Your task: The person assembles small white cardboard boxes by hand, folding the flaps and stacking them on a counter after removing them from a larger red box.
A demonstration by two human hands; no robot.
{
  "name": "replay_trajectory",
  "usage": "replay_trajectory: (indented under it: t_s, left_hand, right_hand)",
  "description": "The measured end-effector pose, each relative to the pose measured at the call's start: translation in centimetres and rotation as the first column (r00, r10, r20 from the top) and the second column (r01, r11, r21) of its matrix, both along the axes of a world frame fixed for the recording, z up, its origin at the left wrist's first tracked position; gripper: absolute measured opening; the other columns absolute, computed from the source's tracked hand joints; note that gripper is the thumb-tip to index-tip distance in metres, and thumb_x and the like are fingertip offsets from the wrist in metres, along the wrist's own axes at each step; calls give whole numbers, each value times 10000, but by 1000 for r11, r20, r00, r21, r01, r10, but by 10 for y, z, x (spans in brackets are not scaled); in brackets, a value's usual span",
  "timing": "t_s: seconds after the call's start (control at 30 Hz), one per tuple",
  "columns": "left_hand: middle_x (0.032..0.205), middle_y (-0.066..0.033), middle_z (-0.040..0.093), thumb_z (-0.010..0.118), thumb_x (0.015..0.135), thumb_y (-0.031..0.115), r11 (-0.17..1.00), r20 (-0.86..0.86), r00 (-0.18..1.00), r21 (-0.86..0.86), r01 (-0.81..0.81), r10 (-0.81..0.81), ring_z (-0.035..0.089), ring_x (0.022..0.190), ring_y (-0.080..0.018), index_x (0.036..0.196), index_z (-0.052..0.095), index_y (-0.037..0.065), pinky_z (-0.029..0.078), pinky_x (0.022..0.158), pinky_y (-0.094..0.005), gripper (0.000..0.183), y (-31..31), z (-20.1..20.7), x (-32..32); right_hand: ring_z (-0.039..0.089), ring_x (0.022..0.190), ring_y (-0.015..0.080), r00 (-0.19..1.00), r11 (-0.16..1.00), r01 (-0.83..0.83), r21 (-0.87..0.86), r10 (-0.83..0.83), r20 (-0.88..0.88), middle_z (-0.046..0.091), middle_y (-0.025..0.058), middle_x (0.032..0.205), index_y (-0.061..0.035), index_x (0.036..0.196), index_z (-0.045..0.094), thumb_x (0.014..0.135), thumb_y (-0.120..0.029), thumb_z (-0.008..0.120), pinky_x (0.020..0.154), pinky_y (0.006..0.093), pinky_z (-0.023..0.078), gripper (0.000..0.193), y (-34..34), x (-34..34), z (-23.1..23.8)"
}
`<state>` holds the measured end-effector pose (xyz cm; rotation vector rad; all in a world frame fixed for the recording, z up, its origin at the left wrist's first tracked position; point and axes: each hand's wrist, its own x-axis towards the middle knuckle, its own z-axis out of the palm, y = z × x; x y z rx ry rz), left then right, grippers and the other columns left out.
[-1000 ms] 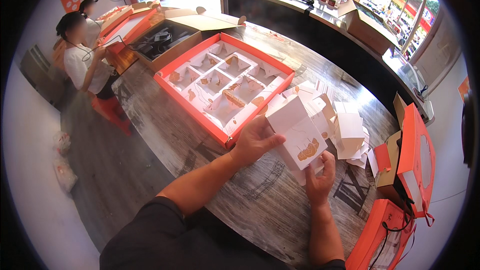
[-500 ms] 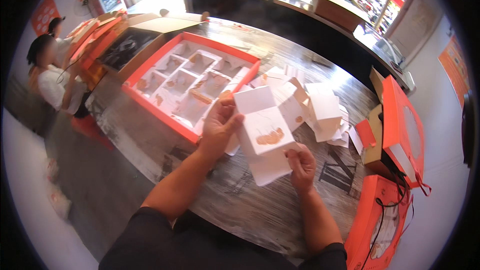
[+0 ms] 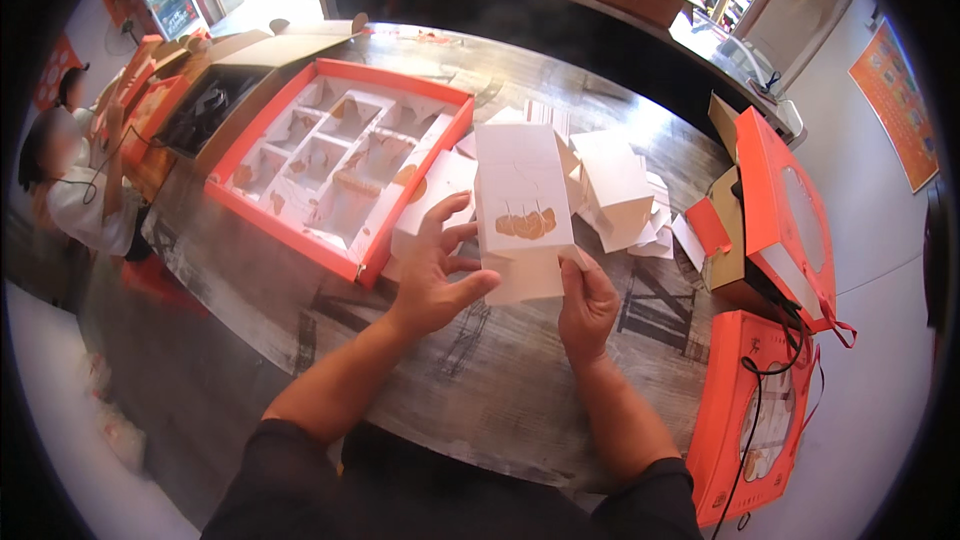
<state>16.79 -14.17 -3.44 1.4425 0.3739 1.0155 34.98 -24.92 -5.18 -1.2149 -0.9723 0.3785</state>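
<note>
Small white box (image 3: pixel 522 195): being held upright just above the wooden table (image 3: pixel 480 380), between both hands, in front of the chest; printed face with an orange-gold motif turning toward the camera, probably so the lower flap can be seen while folding.
Person at far left (image 3: pixel 75 190): sitting beside the table end, in a white top, well apart from the hands.
Orange tray (image 3: pixel 340 160): lying flat on the table left of the box, white divided compartments facing up, near enough for easy reaching.
Left hand (image 3: pixel 435 270): resting against the box's left side, fingers spread apart and lightly curled, thumb reaching under the lower edge, seemingly steadying rather than clamping.
Right hand (image 3: pixel 587 305): pinching the bottom flap, thumb and fingers closing together on the card at the lower right corner, likely to tuck or crease it.
Folded white boxes (image 3: pixel 615 185): piling loosely behind the held one, touching each other, within arm's reach.
Orange gift bags (image 3: pixel 790 220): standing and lying at the right table edge, clear of the working space.
</note>
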Motion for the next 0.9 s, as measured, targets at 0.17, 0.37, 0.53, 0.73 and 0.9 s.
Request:
replay_trajectory:
  t_s: [0.17, 0.37, 0.53, 0.73, 0.9]
  left_hand:
    - [1292, -198, 598, 767, 865, 38, 999, 3, 999, 9, -47, 47, 645, 1165, -246, 1503, 256, 32, 566, 927, -350, 817, -9, 9, 6]
    - [1479, -198, 448, 604, 921, -30, 1000, 30, 999, 6, -12, 11, 550, 1295, -237, 1544, 235, -21, 513, 1006, -348, 724, -3, 8, 1]
    - [1518, -172, 405, 525, 887, -66, 995, 63, 998, 98, -21, 14, 561, 1273, -227, 1560, 297, 6, 523, 943, -317, 714, -2, 5, 1]
    - [1560, -156, 344, 590, 858, -24, 938, -198, 965, 331, -100, 172, 586, 1206, -246, 1531, 414, 68, 538, 915, -322, 702, -4, 11, -2]
    - [1566, -176, 325, 682, 801, -22, 777, -244, 931, 626, -63, 272, 587, 1177, -278, 1507, 467, 70, 546, 907, -360, 744, -5, 16, -1]
  right_hand:
    - [700, 931, 143, 984, 999, -45, -24, 49, 170, 751, 146, 1042, 45, 1124, 716, 903, 57, 661, 826, 276, 546, 229, -3, -5, 6]
    - [705, 876, 159, 938, 998, -67, -16, 68, 340, 745, 146, 1016, 39, 1150, 704, 851, 97, 674, 799, 279, 554, 306, -4, -6, 7]
    - [648, 995, 138, 985, 984, -173, -49, 172, -28, 674, 116, 1201, 55, 1300, 600, 937, 69, 565, 872, 281, 521, 365, -4, -3, -4]
    - [584, 1145, 159, 919, 942, -335, -3, 326, -222, 555, 146, 1367, 87, 1441, 424, 980, 29, 394, 996, 307, 461, 465, 1, -3, 1]
    - [582, 1181, 188, 911, 925, -379, -19, 370, -182, 565, 144, 1349, 63, 1445, 398, 1029, -52, 434, 1011, 336, 460, 433, 0, 0, -2]
